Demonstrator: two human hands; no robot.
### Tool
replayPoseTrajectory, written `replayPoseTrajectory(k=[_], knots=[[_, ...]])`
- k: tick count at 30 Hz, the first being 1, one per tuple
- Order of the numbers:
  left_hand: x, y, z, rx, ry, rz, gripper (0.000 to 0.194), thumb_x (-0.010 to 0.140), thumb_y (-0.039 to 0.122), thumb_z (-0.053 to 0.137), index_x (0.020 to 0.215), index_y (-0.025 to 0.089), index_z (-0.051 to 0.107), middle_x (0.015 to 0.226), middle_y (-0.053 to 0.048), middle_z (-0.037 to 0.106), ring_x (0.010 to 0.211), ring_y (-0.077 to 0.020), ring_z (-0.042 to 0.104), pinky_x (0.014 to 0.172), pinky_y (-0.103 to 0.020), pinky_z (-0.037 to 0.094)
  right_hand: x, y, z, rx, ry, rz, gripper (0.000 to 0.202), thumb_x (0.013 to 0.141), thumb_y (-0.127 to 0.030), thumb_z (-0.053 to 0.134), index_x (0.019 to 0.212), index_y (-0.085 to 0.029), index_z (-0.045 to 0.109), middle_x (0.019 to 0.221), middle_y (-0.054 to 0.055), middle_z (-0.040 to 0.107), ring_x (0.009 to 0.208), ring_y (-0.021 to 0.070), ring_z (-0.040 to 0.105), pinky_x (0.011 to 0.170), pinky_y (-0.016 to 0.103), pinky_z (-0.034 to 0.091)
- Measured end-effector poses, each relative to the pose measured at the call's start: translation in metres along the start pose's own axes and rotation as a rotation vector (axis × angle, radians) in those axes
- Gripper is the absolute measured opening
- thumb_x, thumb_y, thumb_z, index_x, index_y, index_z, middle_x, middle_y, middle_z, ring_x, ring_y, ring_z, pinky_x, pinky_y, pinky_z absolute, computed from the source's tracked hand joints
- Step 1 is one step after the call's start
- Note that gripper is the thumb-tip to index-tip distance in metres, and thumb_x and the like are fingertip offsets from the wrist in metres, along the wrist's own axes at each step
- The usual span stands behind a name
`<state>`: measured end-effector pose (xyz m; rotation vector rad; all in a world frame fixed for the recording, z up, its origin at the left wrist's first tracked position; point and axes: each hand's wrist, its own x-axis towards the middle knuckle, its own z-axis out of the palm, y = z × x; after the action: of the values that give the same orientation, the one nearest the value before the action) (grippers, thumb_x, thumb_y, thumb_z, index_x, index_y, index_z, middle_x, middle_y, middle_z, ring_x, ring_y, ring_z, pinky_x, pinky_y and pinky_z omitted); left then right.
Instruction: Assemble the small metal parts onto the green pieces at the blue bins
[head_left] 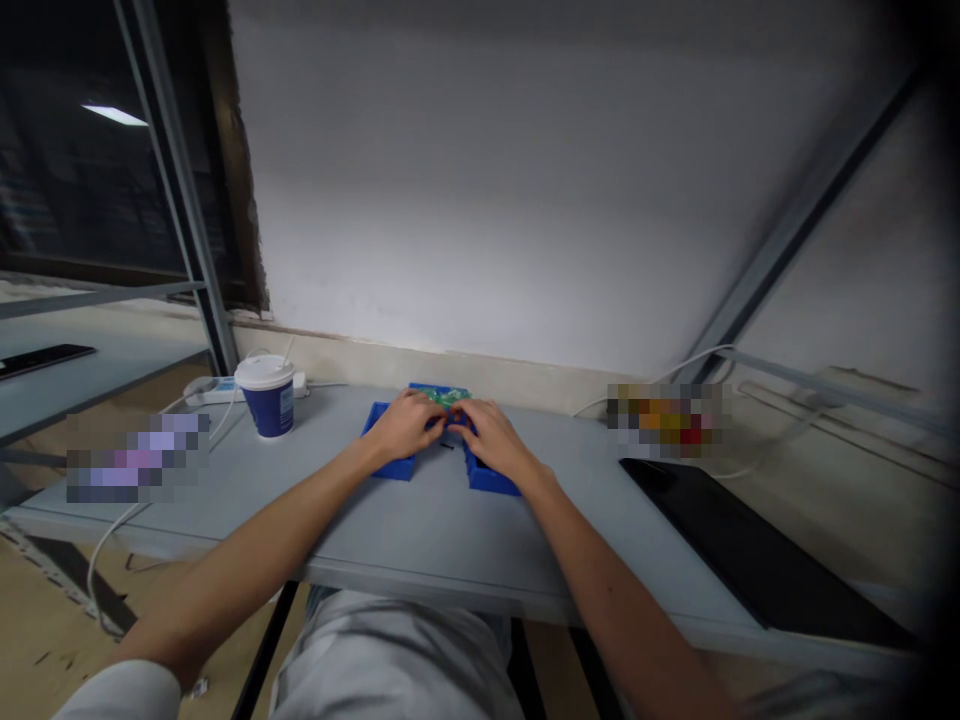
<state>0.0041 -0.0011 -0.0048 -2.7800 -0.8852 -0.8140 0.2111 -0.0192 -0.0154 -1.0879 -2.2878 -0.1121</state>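
Observation:
Both arms reach forward over the grey table. My left hand is curled, with its fingertips close to those of my right hand, which is curled too. Whatever is pinched between the fingers is too small to make out. Just beyond the fingertips, green pieces like circuit boards lie at a blue bin. Another blue bin sits partly under my left hand, and a third blue bin is partly covered by my right hand. A small dark item lies on the table between the hands.
A blue paper cup with a white lid stands at the left, in front of a power strip. A black flat panel lies along the right edge. White cables trail at the left. Shelf posts and a wall surround the table.

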Motion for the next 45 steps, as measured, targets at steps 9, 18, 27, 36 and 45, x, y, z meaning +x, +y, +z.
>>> replayPoseTrajectory(k=[9,18,27,36,45], knots=[[0.000,0.000,0.001,0.001,-0.015,0.001,0.019,0.096,0.022,0.053,0.100,0.020,0.071,0.098,-0.006,0.075,0.098,-0.0221,0.067,0.098,-0.038,0.043,-0.001,0.000,0.001,-0.013,-0.005,-0.009,0.008,0.098,-0.020,0.059,0.104,-0.019,0.064,0.105,0.007,0.070,0.099,0.0208,0.063,0.090,0.035,0.043],[0.000,0.000,0.000,0.008,-0.010,0.018,0.019,0.096,0.022,0.053,0.102,0.019,0.071,0.100,-0.005,0.076,0.098,-0.0222,0.067,0.096,-0.038,0.044,0.000,-0.001,0.000,-0.035,-0.017,-0.022,0.009,0.098,-0.020,0.059,0.105,-0.020,0.065,0.105,0.007,0.070,0.100,0.0211,0.063,0.090,0.036,0.044],[0.000,0.000,0.002,0.003,-0.014,0.023,0.020,0.097,0.023,0.052,0.102,0.019,0.070,0.100,-0.005,0.075,0.098,-0.0213,0.067,0.097,-0.038,0.044,0.000,0.001,0.002,-0.041,-0.011,-0.025,0.011,0.100,-0.022,0.055,0.105,-0.020,0.065,0.107,0.007,0.070,0.100,0.0211,0.063,0.090,0.036,0.043],[0.001,0.001,0.004,0.063,-0.046,0.004,0.023,0.098,0.024,0.050,0.104,0.020,0.071,0.101,-0.007,0.075,0.100,-0.0232,0.067,0.097,-0.040,0.045,0.000,-0.004,-0.011,-0.180,0.026,-0.032,0.019,0.100,-0.021,0.048,0.089,-0.020,0.064,0.094,0.008,0.069,0.092,0.0224,0.062,0.084,0.037,0.039],[0.008,0.000,0.023,0.141,-0.204,-0.050,0.021,0.087,0.016,0.056,0.098,0.018,0.074,0.096,-0.011,0.075,0.096,-0.0281,0.069,0.098,-0.045,0.046,-0.004,0.011,-0.017,-0.338,0.048,0.123,0.023,0.090,-0.018,0.053,0.067,-0.021,0.054,0.073,0.004,0.065,0.073,0.0200,0.058,0.074,0.034,0.035]])
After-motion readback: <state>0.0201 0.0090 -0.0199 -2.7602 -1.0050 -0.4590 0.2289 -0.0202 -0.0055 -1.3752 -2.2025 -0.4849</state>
